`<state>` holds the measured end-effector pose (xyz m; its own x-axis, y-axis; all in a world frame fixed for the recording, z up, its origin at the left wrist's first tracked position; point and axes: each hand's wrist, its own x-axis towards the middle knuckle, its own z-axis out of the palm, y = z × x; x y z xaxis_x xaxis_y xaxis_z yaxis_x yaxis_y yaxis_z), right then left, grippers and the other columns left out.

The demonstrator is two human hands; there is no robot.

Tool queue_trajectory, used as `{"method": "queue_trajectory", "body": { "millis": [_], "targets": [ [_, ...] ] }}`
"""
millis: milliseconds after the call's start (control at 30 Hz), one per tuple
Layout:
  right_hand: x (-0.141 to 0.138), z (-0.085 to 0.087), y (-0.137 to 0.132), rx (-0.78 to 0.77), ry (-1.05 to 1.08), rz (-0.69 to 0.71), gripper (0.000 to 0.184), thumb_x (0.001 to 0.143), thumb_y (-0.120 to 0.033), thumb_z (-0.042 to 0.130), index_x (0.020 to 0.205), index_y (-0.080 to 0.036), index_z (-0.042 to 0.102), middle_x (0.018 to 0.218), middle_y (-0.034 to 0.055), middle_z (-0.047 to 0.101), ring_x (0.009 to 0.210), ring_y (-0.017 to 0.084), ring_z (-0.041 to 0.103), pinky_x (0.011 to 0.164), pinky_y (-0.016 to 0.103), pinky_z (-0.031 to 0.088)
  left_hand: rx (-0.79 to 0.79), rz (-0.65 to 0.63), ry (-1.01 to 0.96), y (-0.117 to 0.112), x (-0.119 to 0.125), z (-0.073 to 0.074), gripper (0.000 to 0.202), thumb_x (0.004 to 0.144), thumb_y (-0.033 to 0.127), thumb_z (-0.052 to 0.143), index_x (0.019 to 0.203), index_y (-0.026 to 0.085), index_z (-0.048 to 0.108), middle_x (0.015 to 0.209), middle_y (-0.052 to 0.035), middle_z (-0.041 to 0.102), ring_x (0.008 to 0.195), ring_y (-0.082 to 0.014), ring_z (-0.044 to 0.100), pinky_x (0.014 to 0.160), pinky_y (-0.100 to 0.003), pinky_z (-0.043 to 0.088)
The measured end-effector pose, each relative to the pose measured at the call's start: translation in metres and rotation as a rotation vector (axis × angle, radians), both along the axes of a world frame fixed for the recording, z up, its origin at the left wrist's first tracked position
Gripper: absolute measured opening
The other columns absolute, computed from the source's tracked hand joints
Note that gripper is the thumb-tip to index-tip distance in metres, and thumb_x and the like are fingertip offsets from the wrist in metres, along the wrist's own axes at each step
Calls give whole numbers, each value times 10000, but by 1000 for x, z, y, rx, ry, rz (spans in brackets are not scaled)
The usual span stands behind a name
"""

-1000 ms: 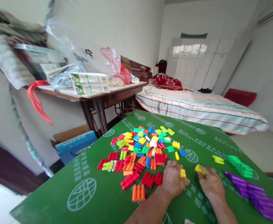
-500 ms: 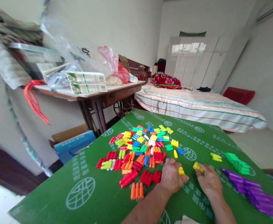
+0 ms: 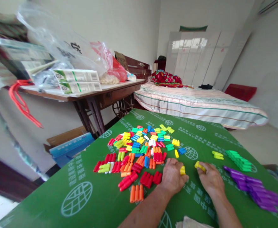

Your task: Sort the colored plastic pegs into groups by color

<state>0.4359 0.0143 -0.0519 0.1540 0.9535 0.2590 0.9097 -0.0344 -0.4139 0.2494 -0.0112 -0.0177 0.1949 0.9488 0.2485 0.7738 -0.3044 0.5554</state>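
Presently, on the green worktop (image 3: pixel 110 196), fingers of the left hand (image 3: pixel 173 177) grasp a yellow block (image 3: pixel 182 170); its far part is hidden by the hand, so its full shape is uncertain. Fingers of the right hand (image 3: pixel 210 178) pinch a second yellow piece (image 3: pixel 200 166), apart from the first. Red tubes (image 3: pixel 157 178) lie just beside the left hand, a mixed-colour spread (image 3: pixel 143 149) beyond. Right of the right hand: purple stack (image 3: pixel 255 190), green stack (image 3: pixel 239 161).
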Motion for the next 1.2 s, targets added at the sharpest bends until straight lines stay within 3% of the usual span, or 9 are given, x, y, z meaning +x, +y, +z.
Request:
{"method": "queue_trajectory", "body": {
  "millis": [267,567,867,1200],
  "targets": [
    [-1,2,2,18,-5,1,409,818,-370,379,1023,-155,660,1052,106,640,948,246,577,884,335,442,1,-40,-7,1,0,3,349,664,332,709,968,168,654,1003,-59,616,965,-232,504,910,-349,436],
    [-2,3,3,2,15,7,405,797,-343,403,1030,-133,659,1047,124,633,946,258,578,878,342,439,25,-129,-34,2,0,-2,547,588,334,749,1093,172,618,1158,-81,582,1066,-259,492,954,-384,416],
    [-7,11,0,31,-19,-13,344,822,-311,421,1047,-190,651,1047,72,634,951,222,573,875,305,440,41,-132,-63,6,-1,-2,427,650,235,684,1066,168,618,1056,-61,623,993,-231,513,915,-355,435],
    [-9,11,-3,49,-10,0,332,797,-254,457,1057,-190,653,1054,74,633,968,215,568,890,312,436,25,-112,-90,11,-1,-5,445,661,197,676,1098,181,596,1077,-64,615,1026,-241,507,924,-376,434]
  ]
}}
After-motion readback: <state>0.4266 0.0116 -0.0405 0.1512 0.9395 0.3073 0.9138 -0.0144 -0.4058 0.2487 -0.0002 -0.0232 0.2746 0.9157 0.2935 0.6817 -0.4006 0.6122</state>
